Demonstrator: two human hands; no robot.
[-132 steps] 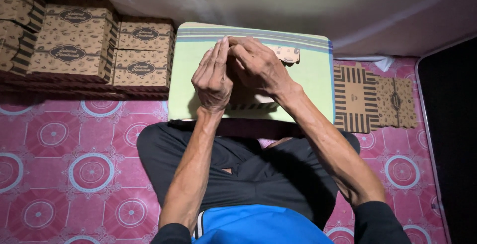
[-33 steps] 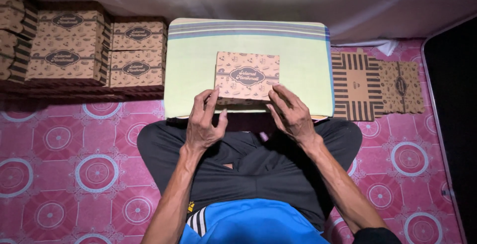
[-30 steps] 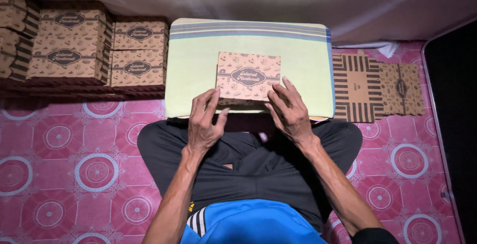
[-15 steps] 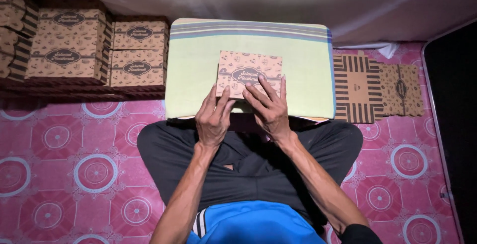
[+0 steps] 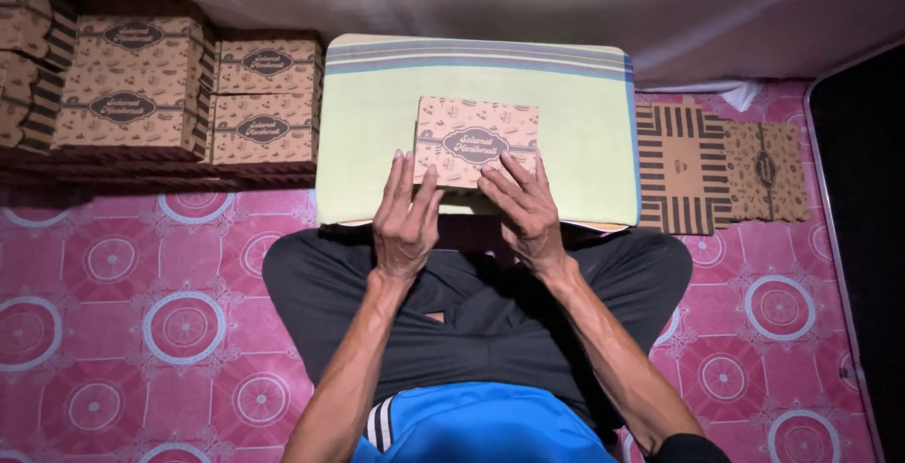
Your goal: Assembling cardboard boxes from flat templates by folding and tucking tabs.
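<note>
A closed brown printed cardboard box point(image 5: 476, 138) lies on a pale green striped cushion point(image 5: 575, 152) in front of my crossed legs. My left hand point(image 5: 405, 223) rests flat with its fingertips on the box's near left edge. My right hand point(image 5: 523, 206) lies with spread fingers over the box's near right corner. Both hands touch the box from the near side; neither lifts it.
Stacks of assembled brown boxes point(image 5: 141, 86) stand at the left, beside the cushion. Flat unfolded box blanks point(image 5: 716, 166) lie on the right. A pink patterned mat point(image 5: 141, 322) covers the floor. A dark edge point(image 5: 863, 237) runs along the far right.
The box was folded shut and laid flat on the cushion. My hands slid from its two sides toward its near edge and now rest over it.
</note>
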